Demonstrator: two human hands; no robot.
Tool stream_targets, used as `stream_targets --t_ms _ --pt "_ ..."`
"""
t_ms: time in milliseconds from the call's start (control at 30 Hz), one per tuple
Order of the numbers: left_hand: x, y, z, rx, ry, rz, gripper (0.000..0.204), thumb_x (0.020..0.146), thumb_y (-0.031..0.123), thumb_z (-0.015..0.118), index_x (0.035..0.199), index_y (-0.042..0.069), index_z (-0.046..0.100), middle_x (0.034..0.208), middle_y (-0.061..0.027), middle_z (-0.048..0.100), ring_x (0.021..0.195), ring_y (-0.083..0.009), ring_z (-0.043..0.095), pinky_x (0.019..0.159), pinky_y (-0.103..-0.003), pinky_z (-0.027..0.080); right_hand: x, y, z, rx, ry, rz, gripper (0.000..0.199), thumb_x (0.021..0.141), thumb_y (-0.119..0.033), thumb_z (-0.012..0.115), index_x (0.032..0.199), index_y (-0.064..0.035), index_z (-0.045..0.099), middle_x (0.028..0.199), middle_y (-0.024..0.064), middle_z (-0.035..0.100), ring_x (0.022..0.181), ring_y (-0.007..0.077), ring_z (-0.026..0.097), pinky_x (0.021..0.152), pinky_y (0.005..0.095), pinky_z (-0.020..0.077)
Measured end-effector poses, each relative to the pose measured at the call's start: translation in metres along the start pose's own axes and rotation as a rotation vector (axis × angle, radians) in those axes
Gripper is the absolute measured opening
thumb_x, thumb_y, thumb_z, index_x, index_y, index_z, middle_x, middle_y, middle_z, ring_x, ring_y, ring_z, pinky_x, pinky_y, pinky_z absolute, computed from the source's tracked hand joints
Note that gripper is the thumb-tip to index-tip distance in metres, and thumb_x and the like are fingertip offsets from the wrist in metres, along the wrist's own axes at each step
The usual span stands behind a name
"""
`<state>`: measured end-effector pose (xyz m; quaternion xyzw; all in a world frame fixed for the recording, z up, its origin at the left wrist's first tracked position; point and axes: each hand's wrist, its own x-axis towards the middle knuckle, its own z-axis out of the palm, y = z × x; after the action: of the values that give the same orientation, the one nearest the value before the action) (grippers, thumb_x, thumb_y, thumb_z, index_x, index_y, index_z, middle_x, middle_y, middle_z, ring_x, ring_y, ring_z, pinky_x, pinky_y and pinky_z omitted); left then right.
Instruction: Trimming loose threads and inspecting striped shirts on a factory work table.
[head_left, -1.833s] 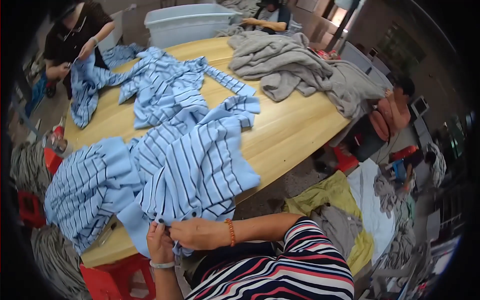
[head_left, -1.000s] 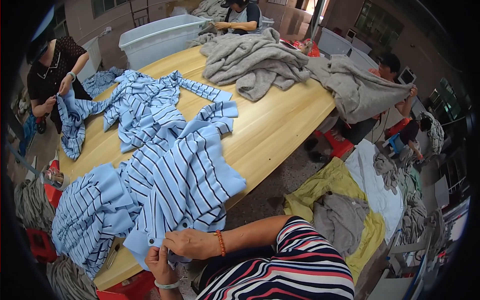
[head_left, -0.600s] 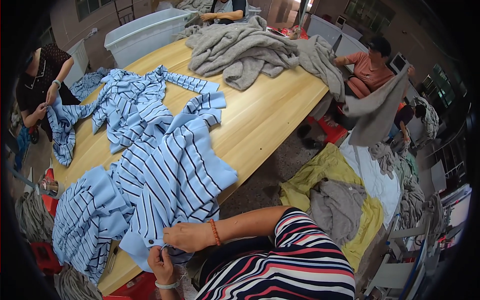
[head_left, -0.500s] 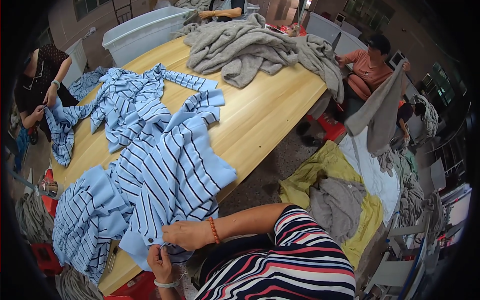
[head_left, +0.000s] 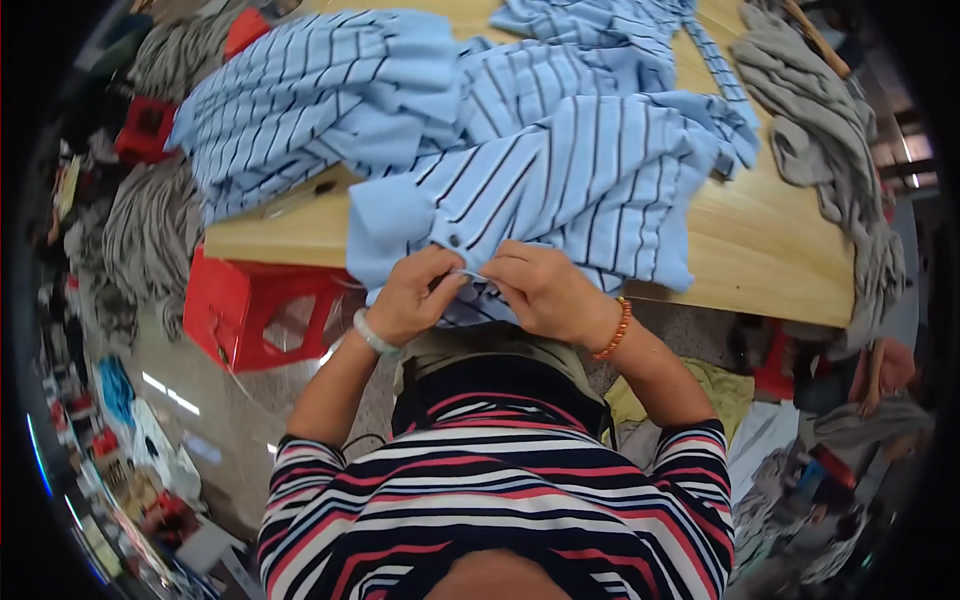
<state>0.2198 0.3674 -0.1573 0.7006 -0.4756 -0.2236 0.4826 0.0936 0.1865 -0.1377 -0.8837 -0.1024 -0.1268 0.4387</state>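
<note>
A light-blue knit garment with dark stripes [head_left: 590,180] lies on the wooden table [head_left: 760,250], its near edge hanging over the front. My left hand [head_left: 412,292] and my right hand [head_left: 548,292] are closed at this edge, fingertips almost meeting. Between them a thin light-blue strip of the garment's edge is pinched. Just above my left fingertips sits a dark round button [head_left: 455,240] on the plain blue band. Whether the fingers also hold something smaller, such as a thread, cannot be made out.
More blue striped knitwear [head_left: 320,100] is heaped at the left, beside a slim metal tool [head_left: 290,203]. Grey knitwear [head_left: 820,130] lies along the table's right side. A red stool [head_left: 225,310] stands under the front edge. Yellow cloth [head_left: 715,395] covers floor at right, near another person's arm [head_left: 876,375].
The view has swung down and toward the left. Both hands remain at the garment's edge by the button. My right hand, formerly above the left, is now level beside it.
</note>
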Motion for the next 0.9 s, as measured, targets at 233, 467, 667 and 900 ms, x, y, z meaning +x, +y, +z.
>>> stream_targets --t_ms 233,467,667,900 --pt "-0.002 0.006 -0.018 -0.275 -0.166 -0.222 0.011 0.088 0.009 0.066 0.092 -0.001 0.063 0.075 -0.0008 0.057 0.067 -0.0076 0.05 0.061 -0.023 0.041 0.005 -0.002 -0.009 0.115 0.022 0.164 0.01 0.081 0.0 0.066 0.091 -0.0009 0.065 0.075 0.0102 0.059 0.062 0.0219 0.058 0.055 0.0313 0.045" --pt "-0.038 0.008 -0.024 -0.324 -0.094 -0.348 0.014 0.086 0.01 0.069 0.095 0.0 0.065 0.078 0.0005 0.062 0.069 -0.004 0.053 0.061 -0.02 0.042 0.005 -0.016 -0.01 -0.12 0.121 0.226 0.011 0.081 -0.003 0.068 0.091 -0.0035 0.065 0.096 0.0085 0.062 0.065 0.0191 0.062 0.057 0.0285 0.0491" --pt "-0.038 0.012 -0.012 0.0 0.08 -0.104 0.024 0.072 0.003 0.073 0.095 0.005 0.069 0.081 -0.0084 0.069 0.07 -0.0217 0.06 0.068 -0.03 0.043 0.021 -0.034 0.017 -0.111 0.013 0.061 0.016 0.081 0.0 0.065 0.096 -0.0047 0.064 0.09 0.0084 0.061 0.069 0.0271 0.063 0.059 0.0342 0.0509" --pt "-0.039 0.009 -0.007 0.336 0.085 -0.008 0.027 0.062 0.002 0.063 0.088 0.009 0.068 0.077 -0.0088 0.066 0.068 -0.0302 0.057 0.064 -0.037 0.042 0.011 -0.037 0.022 -0.196 0.044 -0.068 0.014 0.078 -0.001 0.067 0.091 -0.0027 0.063 0.078 0.0092 0.056 0.064 0.0274 0.06 0.053 0.0357 0.0484"
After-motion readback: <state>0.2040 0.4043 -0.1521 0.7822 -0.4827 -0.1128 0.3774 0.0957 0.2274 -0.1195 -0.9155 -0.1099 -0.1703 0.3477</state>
